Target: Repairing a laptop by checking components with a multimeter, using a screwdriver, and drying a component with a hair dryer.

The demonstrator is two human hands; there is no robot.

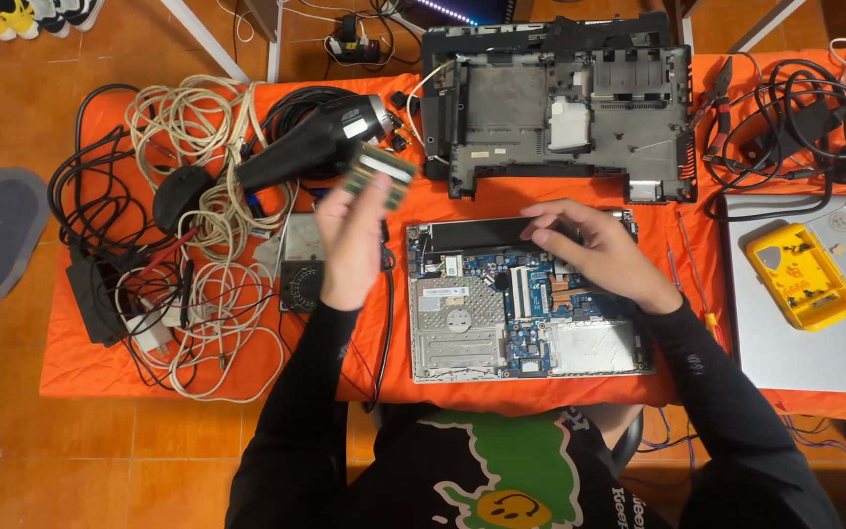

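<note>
My left hand (352,240) is raised above the orange table (90,367) and pinches a green memory module (381,174) between thumb and fingers. An opened laptop base (501,328) with a blue circuit board lies in front of me. My right hand (594,250) rests on its upper right part, fingers curled down onto the black strip and board; I cannot see anything held in it.
A black laptop bottom cover (560,108) lies at the back. A black hair dryer (310,142), tangled white and black cables (198,264) and a multimeter (298,266) are at the left. A silver closed laptop (834,343) with a yellow tool (800,274) sits right.
</note>
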